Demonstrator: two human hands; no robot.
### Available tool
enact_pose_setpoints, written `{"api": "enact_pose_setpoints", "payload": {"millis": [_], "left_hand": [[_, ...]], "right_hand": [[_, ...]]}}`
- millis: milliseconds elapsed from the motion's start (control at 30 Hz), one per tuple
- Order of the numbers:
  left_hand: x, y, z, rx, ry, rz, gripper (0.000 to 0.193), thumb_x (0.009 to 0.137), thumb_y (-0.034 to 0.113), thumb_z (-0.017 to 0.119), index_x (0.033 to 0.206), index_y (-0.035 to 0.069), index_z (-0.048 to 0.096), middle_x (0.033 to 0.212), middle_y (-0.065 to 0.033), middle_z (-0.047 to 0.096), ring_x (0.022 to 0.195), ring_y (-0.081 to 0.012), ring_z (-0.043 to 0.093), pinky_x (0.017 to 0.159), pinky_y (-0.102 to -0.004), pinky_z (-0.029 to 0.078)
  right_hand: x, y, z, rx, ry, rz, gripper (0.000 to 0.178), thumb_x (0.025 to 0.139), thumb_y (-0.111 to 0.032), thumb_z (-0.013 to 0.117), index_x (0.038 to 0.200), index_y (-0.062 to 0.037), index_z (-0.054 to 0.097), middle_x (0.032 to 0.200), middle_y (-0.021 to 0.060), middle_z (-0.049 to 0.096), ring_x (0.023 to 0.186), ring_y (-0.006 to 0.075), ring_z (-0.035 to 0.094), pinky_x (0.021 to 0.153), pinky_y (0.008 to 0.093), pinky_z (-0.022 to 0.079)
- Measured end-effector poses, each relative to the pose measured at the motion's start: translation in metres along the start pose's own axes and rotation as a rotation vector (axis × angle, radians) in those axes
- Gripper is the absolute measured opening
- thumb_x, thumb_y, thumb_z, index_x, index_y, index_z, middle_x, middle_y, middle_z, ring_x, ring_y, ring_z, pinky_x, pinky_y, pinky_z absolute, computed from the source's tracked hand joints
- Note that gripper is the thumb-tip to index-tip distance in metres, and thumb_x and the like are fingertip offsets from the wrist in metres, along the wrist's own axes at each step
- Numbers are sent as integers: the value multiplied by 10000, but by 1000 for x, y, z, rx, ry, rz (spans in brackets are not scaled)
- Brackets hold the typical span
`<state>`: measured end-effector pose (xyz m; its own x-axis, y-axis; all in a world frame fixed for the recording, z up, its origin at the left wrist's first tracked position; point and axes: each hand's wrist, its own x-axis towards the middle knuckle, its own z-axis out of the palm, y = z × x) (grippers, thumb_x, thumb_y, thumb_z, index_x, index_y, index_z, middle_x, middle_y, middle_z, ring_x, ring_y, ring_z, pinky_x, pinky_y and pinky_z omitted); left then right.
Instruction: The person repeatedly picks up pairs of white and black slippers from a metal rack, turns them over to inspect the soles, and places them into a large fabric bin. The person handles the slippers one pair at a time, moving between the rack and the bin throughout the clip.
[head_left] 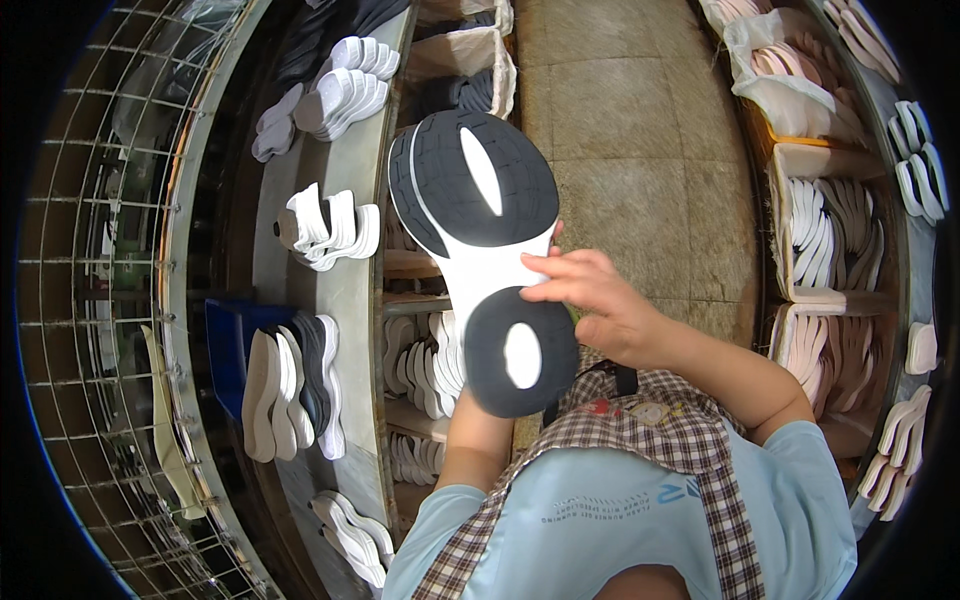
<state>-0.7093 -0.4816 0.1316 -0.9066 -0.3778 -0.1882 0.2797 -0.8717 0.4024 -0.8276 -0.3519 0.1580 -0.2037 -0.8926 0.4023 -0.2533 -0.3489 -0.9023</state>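
Held up in front of me is a large shoe sole (pixel 478 268), white with black tread pads at both ends and a white oval in each pad. It stands tilted, tread toward me. My left hand (pixel 558 232) supports it from behind; only fingertips show at the sole's right edge, the rest being hidden. From the right, my right hand (pixel 610 305) reaches in with fingers stretched out, touching the white middle part near that edge.
A grey shelf top (pixel 350 290) on the left bears stacks of white soles (pixel 345 100) and a mixed row (pixel 295 390) beside a blue bin (pixel 225 350). Wire mesh (pixel 100 300) stands farther left. Crates of soles (pixel 835 235) line the right, across a tiled floor (pixel 650 130).
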Motion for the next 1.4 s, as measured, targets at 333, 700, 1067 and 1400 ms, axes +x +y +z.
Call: {"api": "enact_pose_setpoints", "payload": {"millis": [333,700,1067,1400], "left_hand": [[34,6,-43,972,182,537,1020,672,82,766,1433,62,88,1367,-153,335,1240,-287,393,988,-394,394],[3,100,-81,677,363,887,737,935,275,509,1451,133,4,1406,-192,273,1246,-292,364,1020,-411,310],[-1,320,-158,165,932,392,952,688,708,608,1311,76,266,1346,-257,232,1242,-374,297,1002,-537,316],[3,352,-148,401,1009,11,1030,690,795,495,1218,-80,363,1409,-324,155,1338,-420,155,1078,-561,102]], "right_hand": [[13,49,5,-425,81,397,1214,654,-479,719,1424,38,-63,1329,341,334,1226,452,368,1052,484,233],[16,129,31,-198,146,386,1134,664,-343,688,1433,0,-71,1341,268,339,1191,427,350,1048,488,235],[12,168,46,-339,228,360,988,637,-256,734,1392,26,161,1271,244,356,1190,394,346,1014,457,299],[90,128,28,350,549,564,1035,713,-254,692,1418,5,-20,1280,314,392,1119,436,486,1004,509,358]]}}
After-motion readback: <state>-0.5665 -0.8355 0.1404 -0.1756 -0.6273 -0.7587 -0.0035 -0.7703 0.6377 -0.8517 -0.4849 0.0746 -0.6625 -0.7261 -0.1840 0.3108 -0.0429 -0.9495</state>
